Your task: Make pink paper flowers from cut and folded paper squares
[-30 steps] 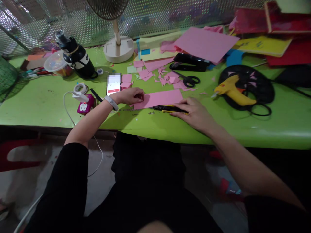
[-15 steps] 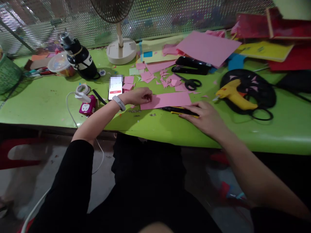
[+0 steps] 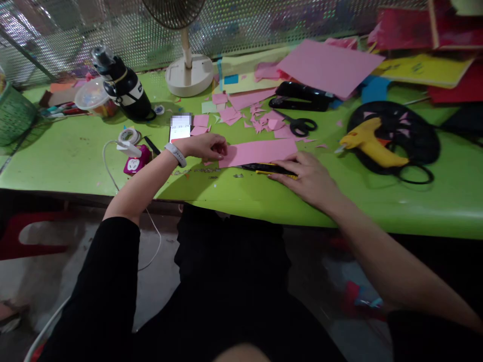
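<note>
A pink paper strip (image 3: 260, 151) lies flat on the green table (image 3: 68, 161). My left hand (image 3: 206, 146), a white band on its wrist, rests at the strip's left end with fingers curled and pinching its edge. My right hand (image 3: 307, 176) lies over a black and yellow utility knife (image 3: 266, 169) along the strip's near edge, fingers laid on its handle end.
A phone (image 3: 180, 129) lies behind my left hand. Pink scraps (image 3: 260, 120), black scissors (image 3: 298, 124), a stapler (image 3: 300, 96) and a yellow glue gun (image 3: 372, 146) sit farther back. A black bottle (image 3: 123, 88), fan base (image 3: 189, 74), pink plug (image 3: 134, 162) stand left.
Both hands stay where they were on the strip and the knife. Only the camera has shifted slightly.
</note>
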Demonstrator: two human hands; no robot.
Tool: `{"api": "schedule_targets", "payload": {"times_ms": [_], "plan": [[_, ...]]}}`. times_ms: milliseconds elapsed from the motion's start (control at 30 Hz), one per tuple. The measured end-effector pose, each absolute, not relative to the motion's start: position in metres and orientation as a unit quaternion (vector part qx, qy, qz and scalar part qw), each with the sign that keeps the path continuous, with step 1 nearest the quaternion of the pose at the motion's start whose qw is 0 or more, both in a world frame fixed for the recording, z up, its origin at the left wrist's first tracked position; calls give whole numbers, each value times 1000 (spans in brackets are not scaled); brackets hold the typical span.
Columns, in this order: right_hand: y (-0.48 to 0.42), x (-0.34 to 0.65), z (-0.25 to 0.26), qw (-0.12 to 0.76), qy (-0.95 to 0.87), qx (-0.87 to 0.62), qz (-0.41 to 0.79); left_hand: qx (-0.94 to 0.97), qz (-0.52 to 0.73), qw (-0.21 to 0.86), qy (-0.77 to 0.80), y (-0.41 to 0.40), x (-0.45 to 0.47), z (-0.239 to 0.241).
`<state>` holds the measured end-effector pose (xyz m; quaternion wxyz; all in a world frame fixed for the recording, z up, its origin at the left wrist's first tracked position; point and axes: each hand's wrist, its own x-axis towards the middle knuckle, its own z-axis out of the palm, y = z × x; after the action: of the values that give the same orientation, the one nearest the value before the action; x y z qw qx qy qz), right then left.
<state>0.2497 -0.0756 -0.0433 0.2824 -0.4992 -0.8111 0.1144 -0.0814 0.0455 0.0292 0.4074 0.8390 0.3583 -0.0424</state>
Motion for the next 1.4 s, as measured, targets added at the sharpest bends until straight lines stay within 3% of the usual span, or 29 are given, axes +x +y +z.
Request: {"api": "schedule_targets", "payload": {"times_ms": [933, 1133, 1300, 1400], "plan": [[-69, 233, -34, 268, -842, -442, 155, 817, -53, 441, 369, 50, -81, 28], [-83, 238, -23, 277, -841, -426, 186, 836, -62, 401, 370, 45, -80, 37], [-58, 257, -7, 336, -770, -530, 115, 890, 13, 244, 385, 28, -72, 44], [-23, 253, -2, 314, -738, -592, 86, 896, 43, 182, 402, 19, -66, 39]]}}
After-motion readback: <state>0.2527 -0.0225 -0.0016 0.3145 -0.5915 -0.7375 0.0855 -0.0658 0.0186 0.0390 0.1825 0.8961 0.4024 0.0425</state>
